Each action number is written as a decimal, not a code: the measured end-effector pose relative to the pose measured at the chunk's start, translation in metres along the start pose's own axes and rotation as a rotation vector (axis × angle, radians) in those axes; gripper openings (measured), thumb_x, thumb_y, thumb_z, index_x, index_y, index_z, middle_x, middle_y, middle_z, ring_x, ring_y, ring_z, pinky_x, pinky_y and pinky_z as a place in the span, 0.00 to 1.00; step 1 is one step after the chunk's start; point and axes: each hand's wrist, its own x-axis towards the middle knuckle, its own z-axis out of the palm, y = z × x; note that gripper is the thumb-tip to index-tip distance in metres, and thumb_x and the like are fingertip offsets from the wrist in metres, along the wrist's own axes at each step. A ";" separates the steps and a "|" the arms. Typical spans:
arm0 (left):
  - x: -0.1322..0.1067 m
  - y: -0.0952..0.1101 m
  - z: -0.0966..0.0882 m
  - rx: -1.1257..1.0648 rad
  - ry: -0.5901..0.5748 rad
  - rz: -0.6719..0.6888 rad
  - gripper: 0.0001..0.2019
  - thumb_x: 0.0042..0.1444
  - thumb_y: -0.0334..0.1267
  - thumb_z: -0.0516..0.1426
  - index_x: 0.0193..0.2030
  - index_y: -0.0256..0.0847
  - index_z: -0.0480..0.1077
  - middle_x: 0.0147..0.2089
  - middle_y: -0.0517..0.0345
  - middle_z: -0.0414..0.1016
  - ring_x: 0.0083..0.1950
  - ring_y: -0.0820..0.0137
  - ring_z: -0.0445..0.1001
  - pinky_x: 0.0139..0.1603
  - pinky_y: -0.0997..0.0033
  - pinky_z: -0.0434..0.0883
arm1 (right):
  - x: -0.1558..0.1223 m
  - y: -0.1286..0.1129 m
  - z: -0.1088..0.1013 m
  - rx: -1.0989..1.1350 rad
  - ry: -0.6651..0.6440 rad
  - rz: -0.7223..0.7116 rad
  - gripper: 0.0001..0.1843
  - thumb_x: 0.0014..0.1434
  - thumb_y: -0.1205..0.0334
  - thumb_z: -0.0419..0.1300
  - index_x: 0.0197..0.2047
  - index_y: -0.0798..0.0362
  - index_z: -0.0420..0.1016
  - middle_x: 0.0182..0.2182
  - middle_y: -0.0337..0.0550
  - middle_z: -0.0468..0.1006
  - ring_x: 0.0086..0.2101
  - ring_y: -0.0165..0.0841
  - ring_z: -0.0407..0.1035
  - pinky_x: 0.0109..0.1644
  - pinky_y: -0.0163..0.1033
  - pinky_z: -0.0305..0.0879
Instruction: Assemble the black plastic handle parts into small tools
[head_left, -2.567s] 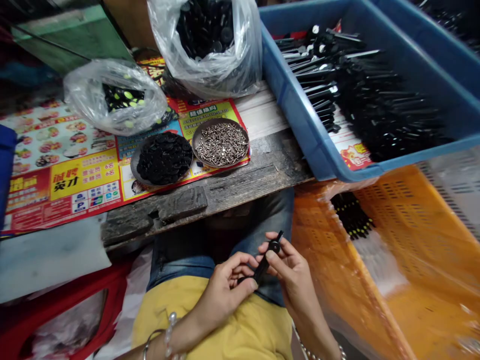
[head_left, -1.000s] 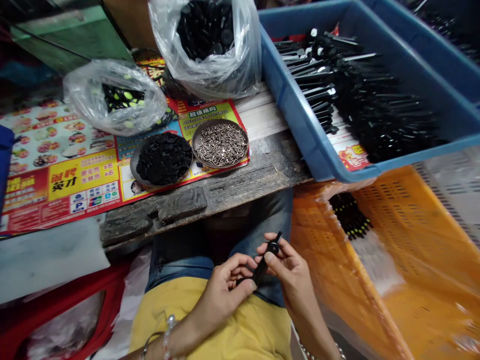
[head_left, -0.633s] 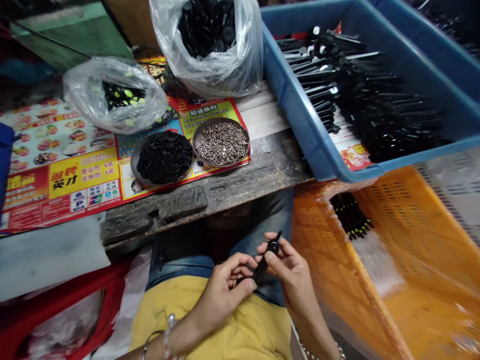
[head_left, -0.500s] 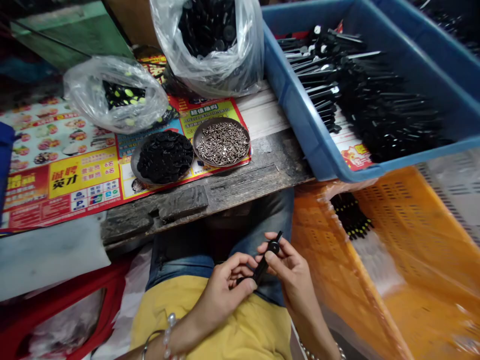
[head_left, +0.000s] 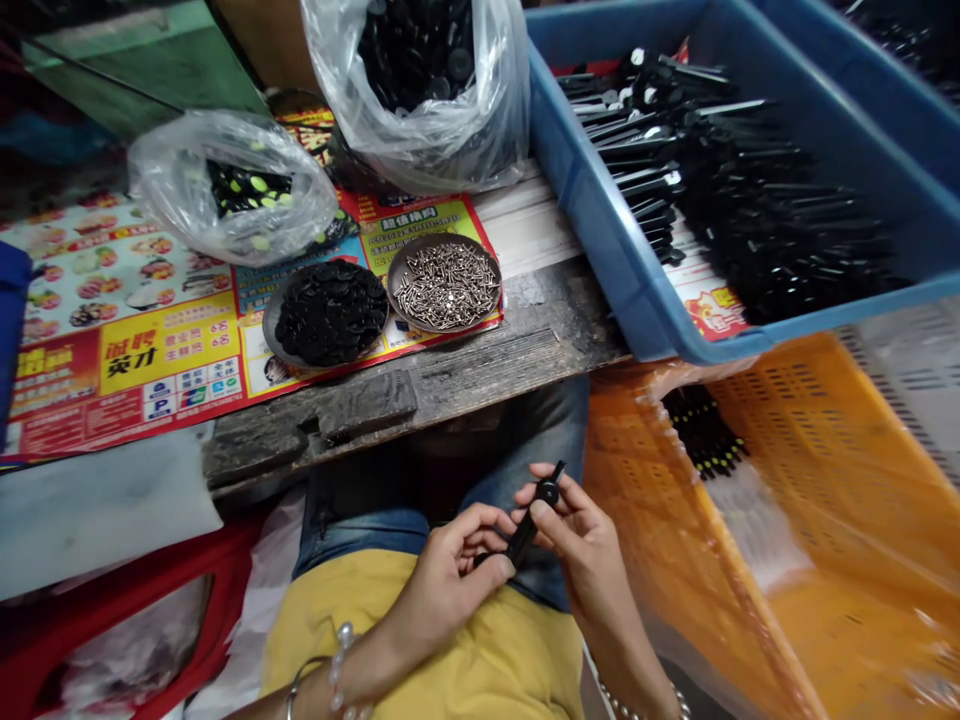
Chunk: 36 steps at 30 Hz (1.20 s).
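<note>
Over my lap, both hands hold one slim black plastic part [head_left: 523, 541] with a round disc near its upper end. My left hand [head_left: 466, 560] pinches the lower end between thumb and fingers. My right hand [head_left: 574, 525] grips the part near the disc, its thumb lying just below it. The part slants from lower left to upper right, and fingers cover some of its length. On the bench beyond sit a dish of black discs [head_left: 330, 312] and a dish of small metal screws or rivets [head_left: 448, 286].
A clear bag of black round pieces [head_left: 495, 125] and a smaller bag of yellow-dotted pieces [head_left: 176, 190] stand behind the dishes. At right, a blue bin [head_left: 600, 215] holds many long black parts. Below it is an orange crate [head_left: 847, 470]. The worn bench edge [head_left: 480, 370] lies before my knees.
</note>
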 end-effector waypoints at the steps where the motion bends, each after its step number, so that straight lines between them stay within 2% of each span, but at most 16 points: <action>1: 0.000 0.000 0.000 0.003 -0.003 0.000 0.09 0.52 0.32 0.61 0.41 0.39 0.71 0.31 0.62 0.68 0.29 0.75 0.64 0.28 0.78 0.62 | 0.000 0.000 -0.001 0.002 -0.005 0.002 0.21 0.49 0.58 0.73 0.47 0.47 0.77 0.34 0.38 0.81 0.31 0.31 0.76 0.34 0.33 0.72; 27: 0.000 0.000 0.000 0.001 -0.017 0.004 0.09 0.52 0.31 0.60 0.41 0.40 0.71 0.32 0.62 0.68 0.30 0.75 0.64 0.29 0.78 0.63 | 0.002 0.002 -0.002 0.000 -0.014 -0.008 0.21 0.51 0.58 0.71 0.48 0.48 0.76 0.34 0.39 0.80 0.32 0.31 0.76 0.34 0.32 0.71; 36: 0.001 -0.001 0.001 0.025 -0.010 0.009 0.09 0.52 0.32 0.60 0.41 0.39 0.71 0.33 0.61 0.68 0.30 0.75 0.65 0.29 0.77 0.63 | 0.002 0.002 -0.002 -0.009 -0.035 -0.012 0.19 0.53 0.58 0.71 0.48 0.45 0.76 0.35 0.37 0.80 0.32 0.29 0.76 0.34 0.30 0.72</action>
